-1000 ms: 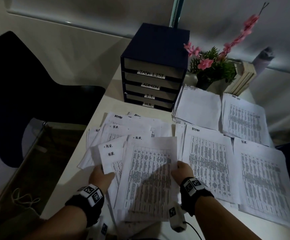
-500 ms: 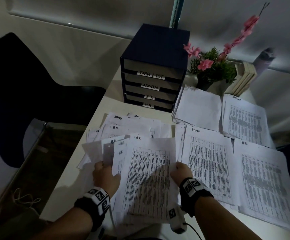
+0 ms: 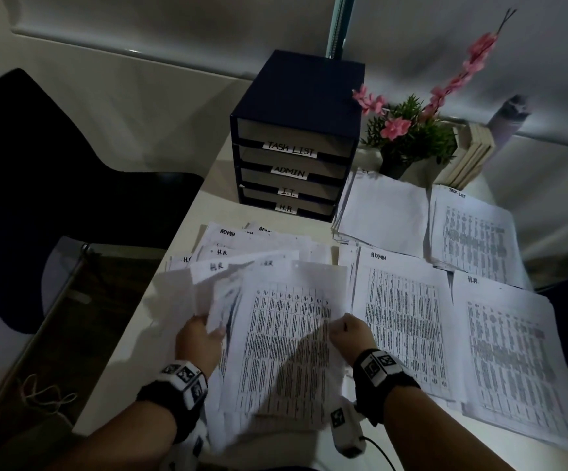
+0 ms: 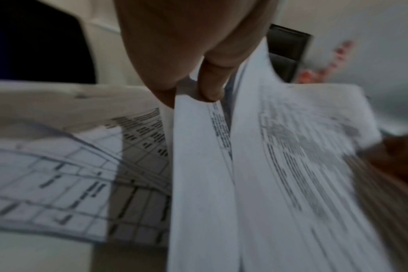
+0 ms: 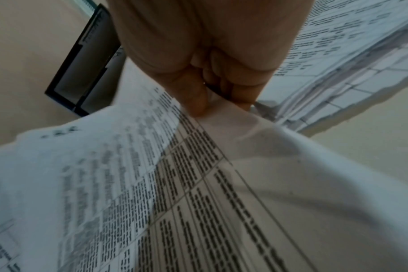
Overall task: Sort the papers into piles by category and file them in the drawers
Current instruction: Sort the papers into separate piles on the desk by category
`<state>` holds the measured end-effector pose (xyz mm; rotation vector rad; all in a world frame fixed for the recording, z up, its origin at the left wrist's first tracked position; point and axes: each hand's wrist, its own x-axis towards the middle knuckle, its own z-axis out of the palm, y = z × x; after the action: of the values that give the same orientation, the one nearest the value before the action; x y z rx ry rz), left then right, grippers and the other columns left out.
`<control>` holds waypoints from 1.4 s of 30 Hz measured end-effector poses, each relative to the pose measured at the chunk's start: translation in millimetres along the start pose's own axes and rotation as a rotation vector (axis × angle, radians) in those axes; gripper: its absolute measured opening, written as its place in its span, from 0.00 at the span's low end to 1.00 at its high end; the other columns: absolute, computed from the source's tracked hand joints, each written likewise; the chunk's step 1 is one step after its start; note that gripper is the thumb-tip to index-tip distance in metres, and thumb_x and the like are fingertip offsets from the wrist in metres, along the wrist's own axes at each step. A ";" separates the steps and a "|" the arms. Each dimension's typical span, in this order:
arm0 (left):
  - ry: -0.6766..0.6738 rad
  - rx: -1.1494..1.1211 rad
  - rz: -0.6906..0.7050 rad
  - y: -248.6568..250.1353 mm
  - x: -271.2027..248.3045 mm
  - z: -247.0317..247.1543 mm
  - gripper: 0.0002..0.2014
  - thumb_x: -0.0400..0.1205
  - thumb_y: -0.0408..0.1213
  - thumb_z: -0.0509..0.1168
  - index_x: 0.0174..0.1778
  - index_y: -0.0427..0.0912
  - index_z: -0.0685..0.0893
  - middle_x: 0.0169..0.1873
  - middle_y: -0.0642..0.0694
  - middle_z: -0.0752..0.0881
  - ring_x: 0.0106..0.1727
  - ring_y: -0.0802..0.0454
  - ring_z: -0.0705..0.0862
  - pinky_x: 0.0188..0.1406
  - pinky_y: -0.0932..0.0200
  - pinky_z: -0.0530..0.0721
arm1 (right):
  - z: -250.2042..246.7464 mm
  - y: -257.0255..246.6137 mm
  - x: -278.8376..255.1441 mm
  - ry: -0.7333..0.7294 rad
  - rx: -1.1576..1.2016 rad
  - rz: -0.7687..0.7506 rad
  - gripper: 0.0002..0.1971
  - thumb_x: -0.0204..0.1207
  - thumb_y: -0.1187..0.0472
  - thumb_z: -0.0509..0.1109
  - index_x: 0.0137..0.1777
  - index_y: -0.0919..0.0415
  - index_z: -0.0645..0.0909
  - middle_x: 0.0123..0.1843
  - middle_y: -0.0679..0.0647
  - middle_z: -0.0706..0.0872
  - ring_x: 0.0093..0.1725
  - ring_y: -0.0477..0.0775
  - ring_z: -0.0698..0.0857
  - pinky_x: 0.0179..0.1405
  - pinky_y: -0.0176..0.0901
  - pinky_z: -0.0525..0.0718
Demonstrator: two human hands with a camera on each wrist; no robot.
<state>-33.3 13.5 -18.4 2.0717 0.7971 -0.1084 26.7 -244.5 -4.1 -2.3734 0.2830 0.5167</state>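
Over desk | both hands' grip pinching thin printed sheets (image 3: 289, 348) | left hand (image 3: 198, 338) | right hand (image 3: 350, 333)

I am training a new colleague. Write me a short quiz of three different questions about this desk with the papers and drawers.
1. True or false: the right hand pinches the printed sheet.
2. Which label is on the lowest drawer of the drawer unit? A) ADMIN B) H.R. C) I.T.
3. Fill in: the left hand grips several ____.

Key: 1 true; 2 B; 3 papers.
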 end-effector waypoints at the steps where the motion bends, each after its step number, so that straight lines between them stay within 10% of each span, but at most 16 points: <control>1: 0.007 -0.087 -0.036 -0.6 2.9 -4.5 0.11 0.78 0.30 0.70 0.55 0.31 0.87 0.50 0.34 0.89 0.53 0.39 0.86 0.54 0.55 0.80 | 0.2 4.7 3.1 0.013 0.089 0.004 0.10 0.77 0.65 0.61 0.33 0.61 0.75 0.34 0.57 0.82 0.40 0.58 0.83 0.46 0.51 0.85; 5: -0.081 -0.271 0.019 9.3 3.6 -17.0 0.18 0.76 0.29 0.73 0.62 0.40 0.82 0.51 0.44 0.87 0.55 0.45 0.84 0.56 0.51 0.80 | -1.2 7.0 9.4 -0.084 0.521 0.049 0.08 0.70 0.69 0.70 0.44 0.56 0.81 0.40 0.62 0.88 0.43 0.63 0.88 0.52 0.59 0.88; 8: -0.188 -0.276 -0.016 13.4 6.8 -12.8 0.35 0.78 0.30 0.70 0.76 0.55 0.61 0.49 0.48 0.86 0.50 0.46 0.86 0.48 0.49 0.85 | 0.3 1.4 13.0 -0.194 0.597 0.094 0.27 0.60 0.57 0.77 0.62 0.56 0.78 0.50 0.65 0.88 0.49 0.65 0.89 0.54 0.63 0.87; 12: -0.106 -0.110 -0.153 6.4 8.5 4.8 0.34 0.84 0.41 0.61 0.82 0.52 0.49 0.68 0.37 0.77 0.64 0.36 0.79 0.64 0.44 0.78 | -1.7 -4.4 7.4 -0.049 0.268 0.068 0.01 0.70 0.61 0.70 0.40 0.58 0.81 0.42 0.60 0.89 0.44 0.61 0.89 0.47 0.53 0.89; 18: -0.140 0.283 -0.279 -2.2 3.9 5.3 0.47 0.69 0.38 0.75 0.81 0.51 0.55 0.77 0.38 0.52 0.75 0.33 0.64 0.75 0.43 0.68 | 4.5 9.7 1.6 -0.005 0.043 0.093 0.05 0.75 0.66 0.63 0.45 0.58 0.80 0.43 0.57 0.87 0.43 0.59 0.87 0.45 0.47 0.87; 31: 0.112 -0.078 0.049 6.1 -7.8 -3.5 0.21 0.77 0.21 0.67 0.65 0.40 0.80 0.57 0.41 0.83 0.55 0.43 0.83 0.59 0.54 0.79 | -2.1 19.4 2.9 0.072 0.162 0.042 0.13 0.82 0.64 0.57 0.35 0.59 0.74 0.39 0.60 0.84 0.44 0.61 0.85 0.47 0.49 0.86; 34: 0.035 -0.273 0.043 13.4 -2.2 -10.0 0.27 0.77 0.21 0.68 0.71 0.46 0.74 0.53 0.47 0.83 0.54 0.49 0.82 0.60 0.53 0.80 | -8.2 23.6 6.5 0.033 0.346 0.084 0.08 0.79 0.66 0.60 0.43 0.58 0.80 0.43 0.60 0.88 0.45 0.61 0.88 0.48 0.57 0.89; 39: -0.107 -0.426 0.083 35.4 3.6 -22.4 0.07 0.79 0.20 0.64 0.47 0.35 0.82 0.41 0.41 0.88 0.49 0.39 0.86 0.46 0.57 0.85 | -21.2 8.1 1.1 -0.059 0.772 0.080 0.11 0.77 0.71 0.65 0.53 0.57 0.83 0.46 0.61 0.88 0.43 0.60 0.86 0.46 0.56 0.88; 42: -0.145 -0.536 0.106 47.0 2.1 -22.1 0.07 0.85 0.30 0.60 0.50 0.30 0.80 0.44 0.37 0.87 0.48 0.37 0.86 0.46 0.54 0.89 | -23.2 -4.8 0.9 -0.036 0.866 0.032 0.10 0.78 0.72 0.65 0.55 0.60 0.80 0.43 0.62 0.85 0.41 0.60 0.84 0.42 0.55 0.86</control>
<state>-9.2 12.8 27.6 1.5733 0.5513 0.0149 35.8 -256.5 14.3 -1.5195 0.4253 0.3479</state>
